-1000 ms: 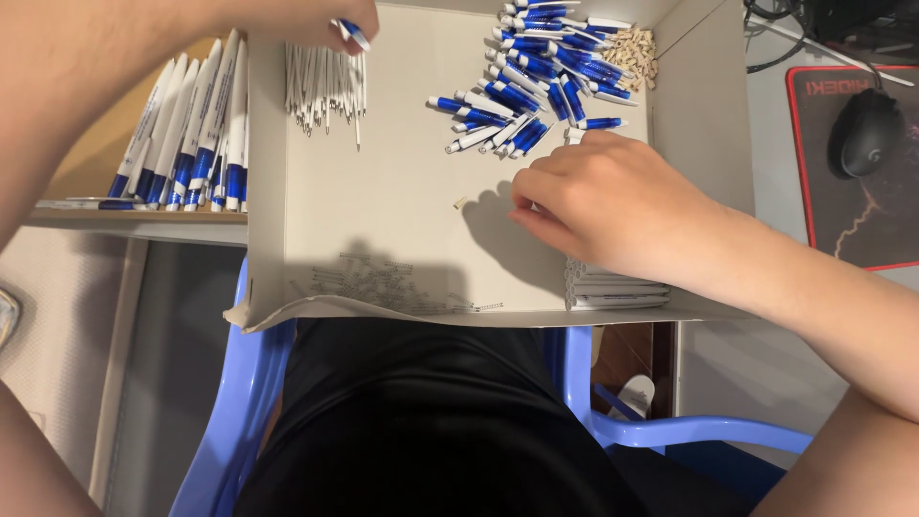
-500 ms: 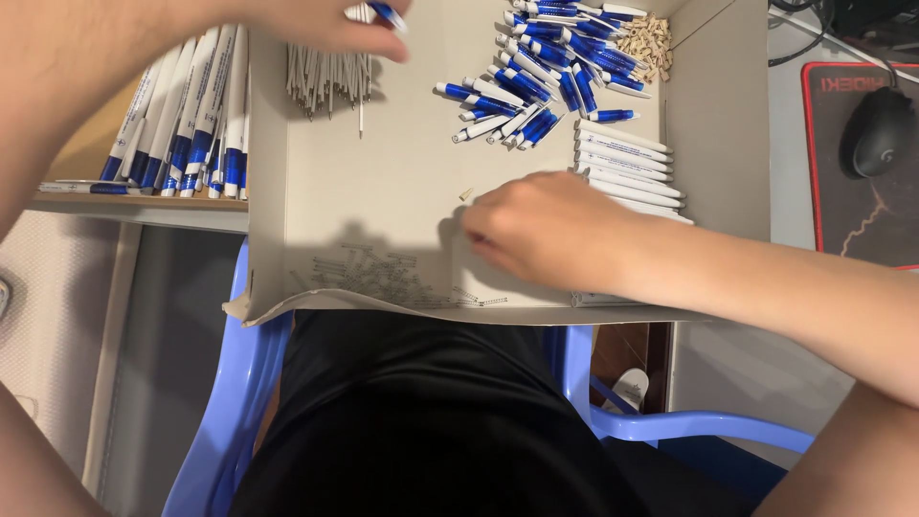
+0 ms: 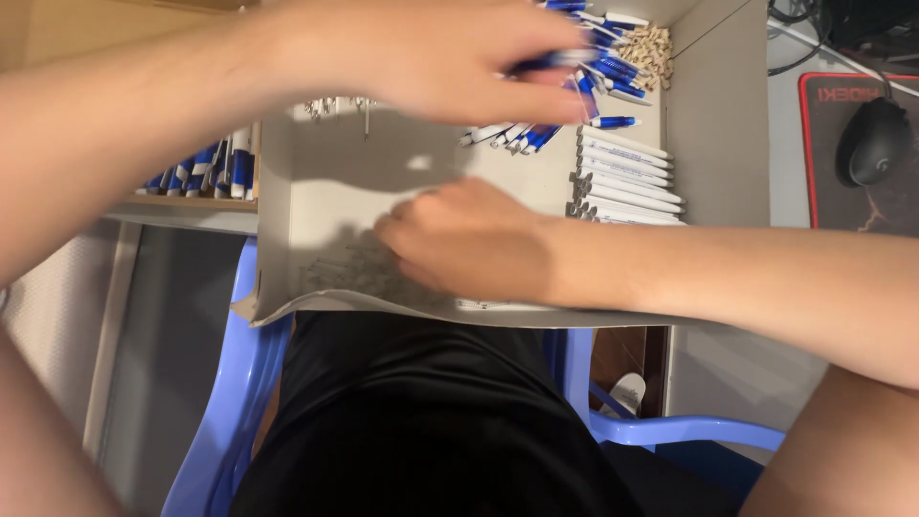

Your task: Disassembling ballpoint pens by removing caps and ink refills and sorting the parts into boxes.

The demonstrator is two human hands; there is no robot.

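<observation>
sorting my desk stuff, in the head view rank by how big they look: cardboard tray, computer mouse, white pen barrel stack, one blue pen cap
1. cardboard tray
2. white pen barrel stack
3. computer mouse, close to the stack in apparent size, so that order is unsure
4. blue pen cap

Blue-and-white pens [image 3: 613,72], white barrels [image 3: 627,182], a grey cardboard tray [image 3: 718,124], blue chair [image 3: 215,412].
</observation>
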